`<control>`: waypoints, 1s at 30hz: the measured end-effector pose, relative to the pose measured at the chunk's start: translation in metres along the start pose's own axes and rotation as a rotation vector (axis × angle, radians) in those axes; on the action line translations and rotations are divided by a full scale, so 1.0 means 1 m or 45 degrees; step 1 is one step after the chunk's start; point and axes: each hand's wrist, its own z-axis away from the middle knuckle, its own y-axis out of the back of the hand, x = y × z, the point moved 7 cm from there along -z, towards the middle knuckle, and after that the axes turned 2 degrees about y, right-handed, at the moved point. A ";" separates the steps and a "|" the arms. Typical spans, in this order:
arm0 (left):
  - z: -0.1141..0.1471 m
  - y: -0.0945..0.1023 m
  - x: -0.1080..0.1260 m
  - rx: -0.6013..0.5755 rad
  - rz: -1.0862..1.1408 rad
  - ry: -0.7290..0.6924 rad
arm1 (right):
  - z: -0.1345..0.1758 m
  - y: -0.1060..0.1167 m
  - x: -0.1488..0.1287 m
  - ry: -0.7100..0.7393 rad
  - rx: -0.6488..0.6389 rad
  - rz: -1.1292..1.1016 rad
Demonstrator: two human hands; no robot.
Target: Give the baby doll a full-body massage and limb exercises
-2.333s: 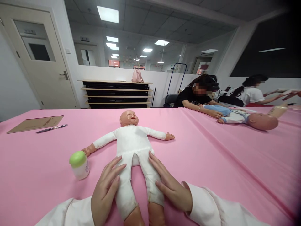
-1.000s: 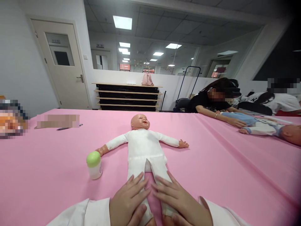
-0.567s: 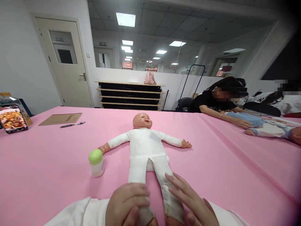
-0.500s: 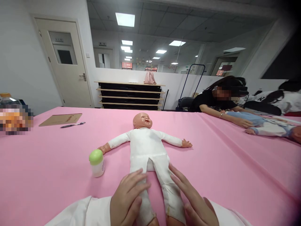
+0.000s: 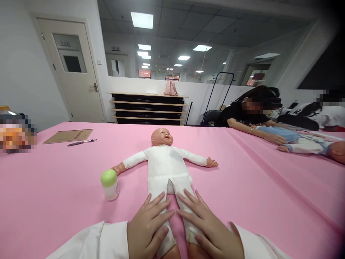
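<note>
Far left, a blurred-out object [image 5: 16, 135] by the edge of the pink-covered bench [image 5: 48, 187]; then a brown notebook [image 5: 68, 136] with a pen [image 5: 82, 142] just beside it. Nearer me, a green-lidded jar [image 5: 110, 186] stands upright by one hand of the doll [image 5: 165, 162]; cannot tell if they touch.

Left grip [image 5: 147, 226]: released, clasping nothing. Fingers newly fanned over the doll's leg on that side.

Doll: on its back before me, head away, arms out, torso uncovered.

Right grip [image 5: 212, 228]: released too, fingers spread. Shifted from the other leg's outer side to its top, now pointing inward. Meaning: both palms now lie over the legs, near mirror images; contact looks flat and light, not a hold.

Right, well apart: a co-worker [image 5: 235, 116] in black leans in, a hand at a second doll [image 5: 306, 146].
</note>
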 end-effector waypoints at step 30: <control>0.000 0.004 -0.003 -0.010 0.065 0.133 | -0.002 0.000 -0.002 0.047 -0.036 -0.086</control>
